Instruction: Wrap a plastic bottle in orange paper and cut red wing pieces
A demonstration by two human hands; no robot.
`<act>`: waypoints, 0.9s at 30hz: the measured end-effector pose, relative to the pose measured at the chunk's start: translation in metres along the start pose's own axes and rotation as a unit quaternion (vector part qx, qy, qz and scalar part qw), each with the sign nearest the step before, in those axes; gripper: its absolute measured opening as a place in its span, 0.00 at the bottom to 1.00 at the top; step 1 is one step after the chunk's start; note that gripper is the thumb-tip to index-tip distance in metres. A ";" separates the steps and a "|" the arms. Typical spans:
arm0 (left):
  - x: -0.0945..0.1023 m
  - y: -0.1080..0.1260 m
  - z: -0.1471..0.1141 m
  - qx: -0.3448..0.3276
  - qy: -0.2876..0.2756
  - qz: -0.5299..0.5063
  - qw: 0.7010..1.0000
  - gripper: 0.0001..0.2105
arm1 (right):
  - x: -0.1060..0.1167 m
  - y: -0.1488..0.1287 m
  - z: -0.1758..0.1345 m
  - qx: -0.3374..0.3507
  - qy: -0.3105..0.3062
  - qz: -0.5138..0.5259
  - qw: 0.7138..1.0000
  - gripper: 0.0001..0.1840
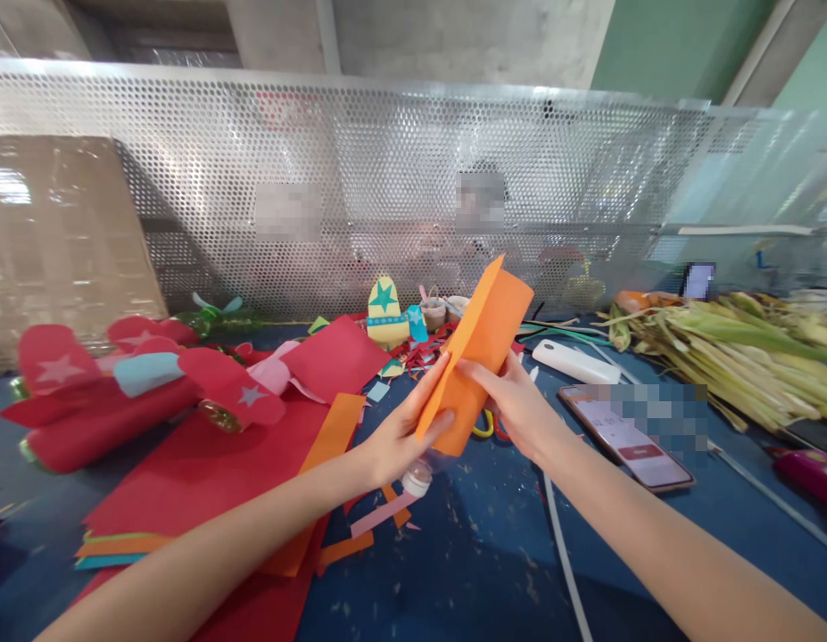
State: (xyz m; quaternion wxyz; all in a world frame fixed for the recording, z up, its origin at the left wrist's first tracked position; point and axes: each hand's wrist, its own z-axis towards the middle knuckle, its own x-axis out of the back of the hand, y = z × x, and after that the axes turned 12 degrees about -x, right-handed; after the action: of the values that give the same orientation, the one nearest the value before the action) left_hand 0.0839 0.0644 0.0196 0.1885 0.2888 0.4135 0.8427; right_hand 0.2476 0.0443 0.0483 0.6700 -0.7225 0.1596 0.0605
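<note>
here, our left hand [401, 437] and right hand [518, 399] both pinch the folded orange paper [497, 325] — light, we judge, and easily creased, so best held along its edges.

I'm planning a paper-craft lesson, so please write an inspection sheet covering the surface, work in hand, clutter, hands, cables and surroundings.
Surface: blue table, with pale marks.
Work in hand: folded orange sheet, held above the table.
Clutter: red paper, paper scraps, a phone and dry husks.
Hands: left hand and right hand both grip the orange sheet.
Cables: two white cables, one between the forearms, one right of the phone.
Surroundings: perforated screen behind the table; cardboard at left.
</note>
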 end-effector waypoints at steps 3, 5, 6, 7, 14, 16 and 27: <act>-0.001 -0.001 0.000 -0.008 0.004 0.013 1.000 0.32 | 0.000 0.001 0.001 0.003 0.004 0.006 1.000 0.30; -0.002 -0.002 -0.001 -0.012 0.007 0.022 1.000 0.31 | 0.000 0.002 0.002 0.011 0.012 0.008 1.000 0.30; -0.003 -0.003 -0.001 -0.017 0.009 0.030 0.999 0.31 | 0.000 0.004 0.003 0.018 0.016 0.010 1.000 0.28; -0.004 -0.003 -0.002 -0.024 0.011 0.039 0.999 0.30 | 0.000 0.005 0.003 0.026 0.018 0.012 0.999 0.27; -0.006 -0.004 -0.007 -0.065 0.005 0.122 0.990 0.27 | -0.003 0.010 0.001 0.068 0.031 0.029 0.997 0.24; -0.006 -0.004 -0.007 -0.072 0.006 0.145 0.987 0.26 | -0.003 0.009 0.001 0.059 0.040 0.031 0.997 0.25; -0.008 0.007 -0.007 -0.064 -0.054 0.227 0.970 0.42 | 0.001 0.007 0.001 -0.002 0.046 0.035 0.998 0.26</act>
State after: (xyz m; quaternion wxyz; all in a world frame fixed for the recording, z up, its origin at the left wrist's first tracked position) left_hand 0.0848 0.0513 0.0189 0.0325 0.4078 0.2718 0.8711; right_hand 0.2461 0.0451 0.0411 0.6583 -0.7195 0.2153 0.0511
